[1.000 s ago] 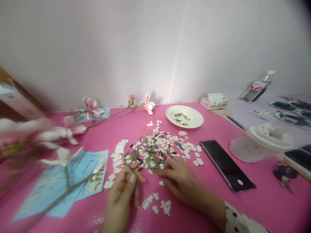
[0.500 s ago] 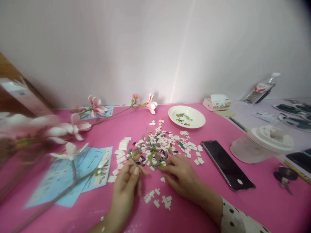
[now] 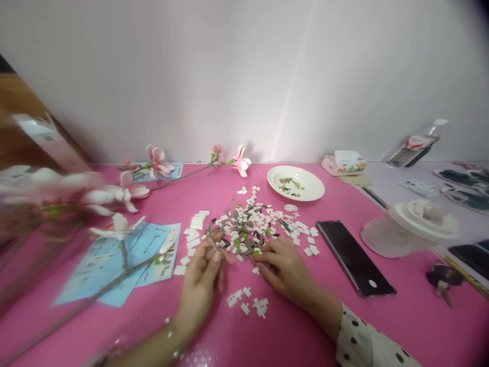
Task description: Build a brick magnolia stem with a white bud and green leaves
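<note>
Over a pink table, you are pinching a gray-brown stem piece between the thumb and fingers of your left hand. The stem piece is sitting at 8 o'clock from the middle of a heap of small pieces, its slim body tilting toward 11 o'clock and its far end looking dark green. Your right hand is resting at the heap's edge, between 4 and 5 o'clock, with its fingers curling beside a bright green piece; whether they are gripping anything, one cannot tell, as the fingertips are sinking among the pieces.

Judging by the stem piece's slimness, a light pinch is serving you better than a hard squeeze, which could be twisting it. Leaving its far end bare is helping you see it clearly. On the right, parting the heap in short, flat strokes is probably working better than digging, since loose bits could be skidding into the white pieces lying toward 6 o'clock. Your right wrist is best staying low and clear of the phone, which is lying toward 4 o'clock.
</note>
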Available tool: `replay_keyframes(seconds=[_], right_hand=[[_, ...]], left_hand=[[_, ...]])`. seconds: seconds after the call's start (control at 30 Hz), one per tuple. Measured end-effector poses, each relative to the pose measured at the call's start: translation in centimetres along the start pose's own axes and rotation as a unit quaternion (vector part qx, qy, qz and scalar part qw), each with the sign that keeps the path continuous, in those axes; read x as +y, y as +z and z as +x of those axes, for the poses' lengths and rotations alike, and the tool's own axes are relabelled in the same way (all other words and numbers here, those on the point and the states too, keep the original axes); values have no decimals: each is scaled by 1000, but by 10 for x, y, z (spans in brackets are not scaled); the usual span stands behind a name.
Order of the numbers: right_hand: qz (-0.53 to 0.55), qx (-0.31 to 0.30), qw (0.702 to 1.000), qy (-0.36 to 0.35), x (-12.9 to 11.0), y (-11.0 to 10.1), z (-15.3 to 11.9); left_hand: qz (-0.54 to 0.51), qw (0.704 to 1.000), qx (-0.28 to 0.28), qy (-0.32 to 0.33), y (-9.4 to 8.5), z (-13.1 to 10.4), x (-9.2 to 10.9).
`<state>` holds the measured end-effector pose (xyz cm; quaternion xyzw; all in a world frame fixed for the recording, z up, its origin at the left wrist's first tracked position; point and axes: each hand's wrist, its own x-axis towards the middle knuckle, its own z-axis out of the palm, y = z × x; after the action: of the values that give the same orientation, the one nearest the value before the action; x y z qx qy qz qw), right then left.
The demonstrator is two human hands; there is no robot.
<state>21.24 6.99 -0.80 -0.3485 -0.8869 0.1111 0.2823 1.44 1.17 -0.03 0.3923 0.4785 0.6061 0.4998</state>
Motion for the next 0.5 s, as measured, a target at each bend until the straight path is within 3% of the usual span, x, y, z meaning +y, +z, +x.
replay_keyframes(seconds=[0.5], right_hand=[[0,0,1000,-24,1,0,0]], left_hand=[[45,997,-18,58,1,2,7]])
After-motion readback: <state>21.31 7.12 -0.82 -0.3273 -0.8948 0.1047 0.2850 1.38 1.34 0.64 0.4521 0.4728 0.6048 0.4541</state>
